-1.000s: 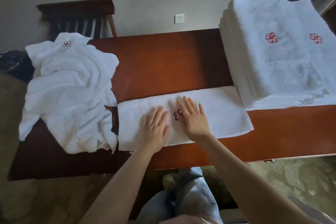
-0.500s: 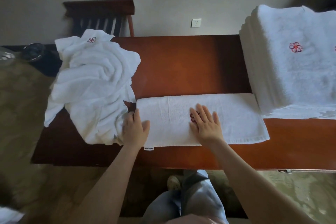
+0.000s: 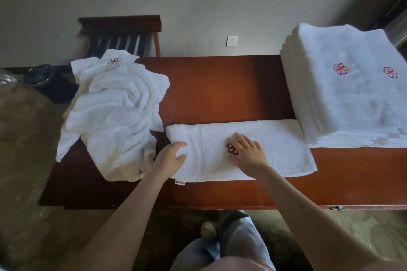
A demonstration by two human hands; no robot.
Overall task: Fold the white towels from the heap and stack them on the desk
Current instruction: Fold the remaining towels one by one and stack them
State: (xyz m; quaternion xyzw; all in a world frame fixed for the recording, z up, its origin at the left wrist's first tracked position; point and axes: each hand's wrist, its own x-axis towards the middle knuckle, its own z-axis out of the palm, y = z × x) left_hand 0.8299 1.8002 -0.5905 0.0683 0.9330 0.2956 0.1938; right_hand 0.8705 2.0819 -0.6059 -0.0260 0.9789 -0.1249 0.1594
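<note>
The towel (image 3: 279,147) I am folding lies flat on the desk (image 3: 220,88), right under my fingers. It is a long white strip. Its long way runs from side to side, from my left hand (image 3: 168,159) past my right hand (image 3: 247,153) and on.

My left hand is at the left end of the strip. Its fingers are curled and I think they pinch that end, thumb on top. My right hand lies flat on the middle of the towel. Its fingers are straight and a little apart, and they press down. A red flower (image 3: 231,149) is sewn on the towel, just left of those fingers. A little tag (image 3: 180,182) sticks out of the near edge, below my left hand.

I think the next move is to bring the left end over to the right, across the strip. My left hand is the nearer one for that, since it is already on that end. My right hand marks where the fold can bend.

The towel looks soft, thick and smooth, with a stitched edge at its right end. The messy heap (image 3: 114,112) sits just left of my left fingers and touches the towel there. The neat stack (image 3: 352,86) stands well to the right of my right fingers.
</note>
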